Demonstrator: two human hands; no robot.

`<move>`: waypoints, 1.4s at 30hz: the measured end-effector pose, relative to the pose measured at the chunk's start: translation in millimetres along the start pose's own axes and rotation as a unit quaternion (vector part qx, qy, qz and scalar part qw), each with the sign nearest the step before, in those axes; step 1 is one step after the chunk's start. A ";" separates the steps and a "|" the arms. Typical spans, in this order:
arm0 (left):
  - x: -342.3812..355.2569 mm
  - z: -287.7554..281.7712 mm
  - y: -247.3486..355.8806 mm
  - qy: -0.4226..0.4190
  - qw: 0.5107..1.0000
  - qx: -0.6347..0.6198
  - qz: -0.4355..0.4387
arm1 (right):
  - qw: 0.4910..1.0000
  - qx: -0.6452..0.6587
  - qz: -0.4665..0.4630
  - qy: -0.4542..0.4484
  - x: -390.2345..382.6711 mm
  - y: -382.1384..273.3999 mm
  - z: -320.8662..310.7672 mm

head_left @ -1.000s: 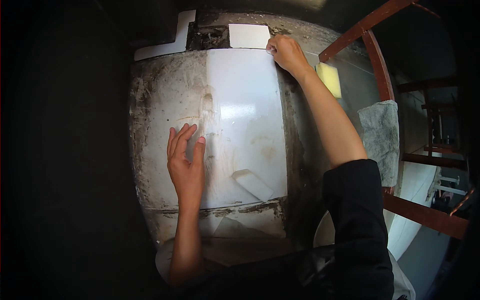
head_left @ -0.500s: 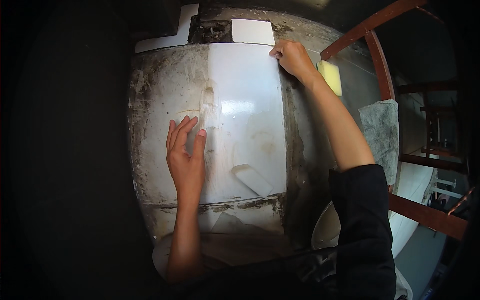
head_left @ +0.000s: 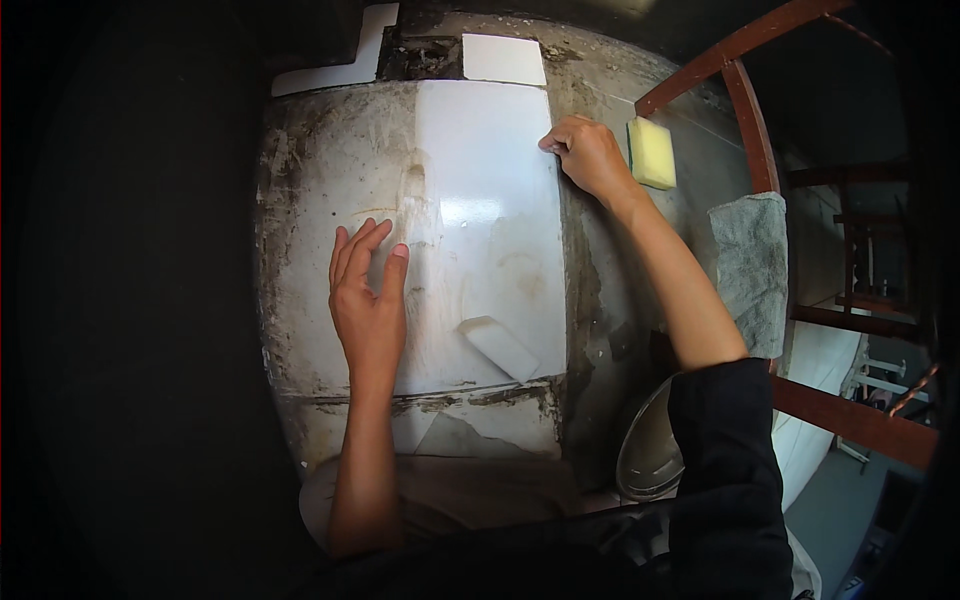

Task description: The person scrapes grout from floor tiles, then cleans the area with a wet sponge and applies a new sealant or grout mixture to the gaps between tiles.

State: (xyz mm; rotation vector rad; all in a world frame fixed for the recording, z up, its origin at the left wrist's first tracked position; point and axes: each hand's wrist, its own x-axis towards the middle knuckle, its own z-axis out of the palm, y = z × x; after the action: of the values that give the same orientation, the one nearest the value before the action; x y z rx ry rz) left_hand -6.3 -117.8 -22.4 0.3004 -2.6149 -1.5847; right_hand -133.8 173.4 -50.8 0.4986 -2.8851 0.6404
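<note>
My right hand (head_left: 588,157) is closed at the right edge of a glossy white panel (head_left: 485,145), its fingertips pinched together on the border. Whatever may be between them is hidden or too small to make out. Fingers apart and holding nothing, my left hand (head_left: 368,290) is over the grime-stained left part of the pale surface (head_left: 320,180). A whitish oblong block (head_left: 500,348) lies slantwise on the lower part of the panel.
A yellow sponge (head_left: 653,153) stands right of my right hand. A grey cloth (head_left: 750,270) hangs on a reddish-brown frame (head_left: 755,125). Near my right sleeve is a round metal bowl (head_left: 645,450). White pieces (head_left: 503,59) lie along the far edge.
My right hand has slid down the panel's right edge, toward me, still pinched. My left hand stays nearly in place, fingers apart. The view has shifted slightly.
</note>
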 end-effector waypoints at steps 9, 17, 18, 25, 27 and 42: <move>-0.5 -1.6 1.8 0.006 1.000 0.001 0.001 | 1.000 0.015 -0.005 0.007 -42.0 -24.2 0.2; 0.2 1.6 -1.1 0.007 1.000 0.008 0.008 | 1.000 0.002 0.010 -0.009 -76.5 -43.6 -2.6; 0.0 1.1 -0.3 0.008 1.000 0.005 0.010 | 1.000 0.010 0.010 -0.006 -81.3 -45.8 -1.6; -0.3 2.7 0.5 0.014 1.000 0.010 0.021 | 0.999 0.044 0.018 -0.003 -111.4 -63.6 -5.1; -0.4 3.1 0.3 0.013 1.000 0.012 0.023 | 0.999 0.044 0.018 -0.005 -120.1 -68.3 -6.3; -0.1 2.9 0.6 0.013 0.999 0.012 0.030 | 0.998 0.057 0.009 -0.017 -188.9 -104.4 -11.2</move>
State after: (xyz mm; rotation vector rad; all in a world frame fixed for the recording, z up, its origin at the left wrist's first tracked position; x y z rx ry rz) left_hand -6.7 -114.9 -23.2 0.2395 -2.5990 -1.5214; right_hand 80.0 143.5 -40.1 0.5033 -2.8996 0.8113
